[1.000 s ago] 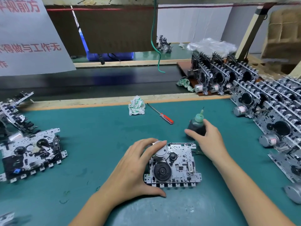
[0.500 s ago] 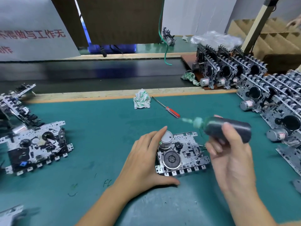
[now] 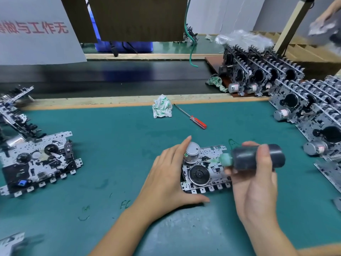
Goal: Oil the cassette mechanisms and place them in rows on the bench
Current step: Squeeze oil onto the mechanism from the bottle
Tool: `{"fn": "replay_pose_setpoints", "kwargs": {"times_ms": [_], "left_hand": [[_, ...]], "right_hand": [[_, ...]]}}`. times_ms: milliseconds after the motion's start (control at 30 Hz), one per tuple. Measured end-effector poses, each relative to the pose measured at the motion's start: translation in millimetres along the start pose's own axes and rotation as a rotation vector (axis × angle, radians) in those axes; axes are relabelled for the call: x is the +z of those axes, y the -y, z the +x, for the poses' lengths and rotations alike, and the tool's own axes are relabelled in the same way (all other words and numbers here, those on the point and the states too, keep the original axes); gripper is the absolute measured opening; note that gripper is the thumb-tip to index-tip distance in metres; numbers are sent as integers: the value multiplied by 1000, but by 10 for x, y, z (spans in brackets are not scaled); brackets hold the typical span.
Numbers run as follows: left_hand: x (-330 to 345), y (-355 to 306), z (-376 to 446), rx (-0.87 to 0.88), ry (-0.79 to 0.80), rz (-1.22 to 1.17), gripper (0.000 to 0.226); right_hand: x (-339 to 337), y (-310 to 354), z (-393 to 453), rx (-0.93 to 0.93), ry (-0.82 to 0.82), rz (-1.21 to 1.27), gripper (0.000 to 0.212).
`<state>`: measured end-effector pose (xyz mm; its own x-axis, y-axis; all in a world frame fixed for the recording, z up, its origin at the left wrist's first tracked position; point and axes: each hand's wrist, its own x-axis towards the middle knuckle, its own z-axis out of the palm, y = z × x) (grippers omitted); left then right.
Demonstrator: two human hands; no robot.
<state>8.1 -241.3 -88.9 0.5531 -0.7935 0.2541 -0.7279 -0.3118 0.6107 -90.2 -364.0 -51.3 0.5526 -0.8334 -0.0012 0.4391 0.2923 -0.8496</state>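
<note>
A silver cassette mechanism (image 3: 203, 170) with a black flywheel and a round motor lies flat on the green bench mat (image 3: 114, 148) in front of me. My left hand (image 3: 169, 174) holds its left edge, fingers against the motor and thumb along the front. My right hand (image 3: 256, 183) grips a dark oil bottle (image 3: 256, 158) tipped sideways, its green nozzle pointing left onto the mechanism's top. Rows of upright mechanisms (image 3: 302, 104) stand at the right. Another mechanism (image 3: 36, 161) lies flat at the left.
A red-handled screwdriver (image 3: 191, 117) and a crumpled rag (image 3: 162, 109) lie at the mat's far edge. More mechanisms (image 3: 14, 111) pile up at far left. A dark conveyor belt (image 3: 110, 76) runs behind the bench. Another person's hand (image 3: 326, 17) shows at top right.
My right hand picked the oil bottle up off the mat, tipped it sideways and brought its nozzle down onto the mechanism. My left hand kept its hold.
</note>
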Motion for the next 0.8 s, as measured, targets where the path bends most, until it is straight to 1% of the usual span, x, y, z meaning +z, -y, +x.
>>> {"fn": "replay_pose_setpoints", "kwargs": {"times_ms": [67,167,300,433,500,567,633,700,733,800], "left_hand": [[-4,17,2,-6,17,-29,114],[-22,45,11,-5,63,-61,115],[-69,131,25,-26,134,-130,117],[-99,183,19,-62,197,-258,120],[-100,184,18,-73,214,-297,120],[-103,181,13,-86,221,-312,119],[-112,161,9,-102,223,-325,119],[-116,101,13,-132,194,-342,113],[-105,53,18,-166,155,-356,106],[-44,-71,55,-208,19,-335,82]], "right_hand": [[-32,69,87,-7,-32,48,23],[-87,194,252,-3,-52,70,27],[-118,314,448,-3,20,-3,29],[-16,324,637,63,145,-135,43],[37,251,707,101,189,-220,46],[55,141,738,121,195,-278,47],[44,54,746,141,165,-251,48],[14,34,760,157,130,-176,50],[-14,50,769,157,116,-132,50],[-64,109,806,164,92,-21,45]]}}
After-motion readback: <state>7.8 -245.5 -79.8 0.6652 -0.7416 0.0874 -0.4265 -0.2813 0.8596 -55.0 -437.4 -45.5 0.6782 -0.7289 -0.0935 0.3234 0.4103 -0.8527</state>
